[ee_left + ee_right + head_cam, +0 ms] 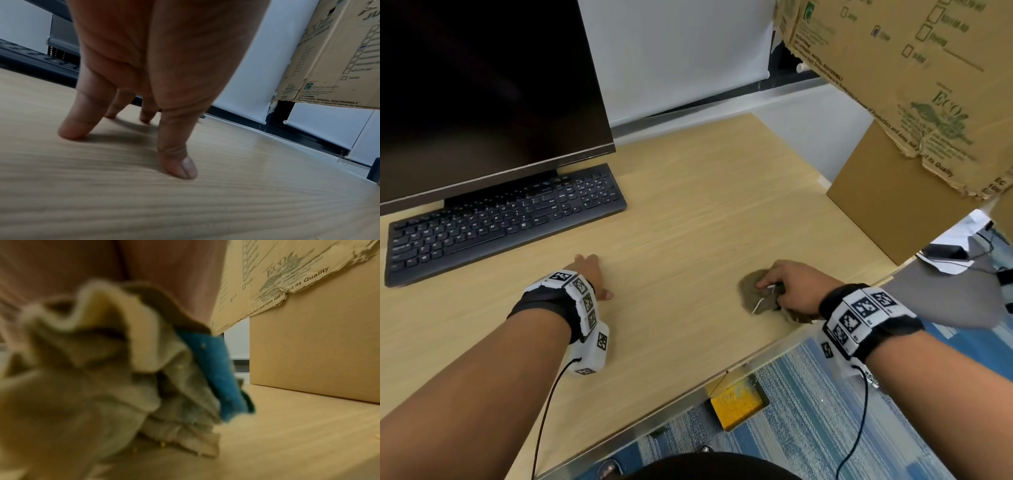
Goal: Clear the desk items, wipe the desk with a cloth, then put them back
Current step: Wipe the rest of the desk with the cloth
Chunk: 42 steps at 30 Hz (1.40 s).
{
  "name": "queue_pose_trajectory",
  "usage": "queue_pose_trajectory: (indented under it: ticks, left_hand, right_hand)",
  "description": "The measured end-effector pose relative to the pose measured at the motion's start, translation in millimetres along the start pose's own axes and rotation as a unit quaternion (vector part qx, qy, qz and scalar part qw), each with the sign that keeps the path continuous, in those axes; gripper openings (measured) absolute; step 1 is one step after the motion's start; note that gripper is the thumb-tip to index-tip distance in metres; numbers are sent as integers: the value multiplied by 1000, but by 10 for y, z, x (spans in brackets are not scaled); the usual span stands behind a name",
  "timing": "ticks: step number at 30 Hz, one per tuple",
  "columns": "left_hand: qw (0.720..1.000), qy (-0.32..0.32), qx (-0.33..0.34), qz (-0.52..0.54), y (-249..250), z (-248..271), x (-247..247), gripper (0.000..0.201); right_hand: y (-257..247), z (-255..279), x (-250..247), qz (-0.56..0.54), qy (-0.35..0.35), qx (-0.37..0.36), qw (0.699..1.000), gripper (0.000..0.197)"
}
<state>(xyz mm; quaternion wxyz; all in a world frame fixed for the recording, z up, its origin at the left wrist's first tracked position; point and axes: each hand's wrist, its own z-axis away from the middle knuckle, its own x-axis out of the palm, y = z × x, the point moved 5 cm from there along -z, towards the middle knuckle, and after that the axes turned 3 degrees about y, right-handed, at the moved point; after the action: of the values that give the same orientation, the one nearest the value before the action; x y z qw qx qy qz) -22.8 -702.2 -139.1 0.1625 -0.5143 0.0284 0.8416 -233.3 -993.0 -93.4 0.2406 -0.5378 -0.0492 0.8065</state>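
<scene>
Office: desk (688,205), monitor (482,85), keyboard (500,219)

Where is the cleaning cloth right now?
In the head view the cloth lies bunched on the desk near its front edge, gripped by the right hand, with the cardboard box behind it.

Right wrist view: the cloth (98,373) is a blur up close, hiding the fingers behind it. The cardboard box (914,85) and monitor (482,89) run off the frame's edge.

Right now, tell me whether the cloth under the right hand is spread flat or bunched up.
Bunched up. The cloth sits as a crumpled wad on the desk, gripped by the right hand; the right wrist view shows piled folds.
</scene>
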Motion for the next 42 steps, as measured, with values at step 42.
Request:
queue_pose_trajectory:
  ticks: [42]
  left_hand:
    - [1000, -7, 4, 7, -6, 93, -46, 85]
  right_hand:
    - [-145, 377, 451, 107, -6, -70, 992, 27]
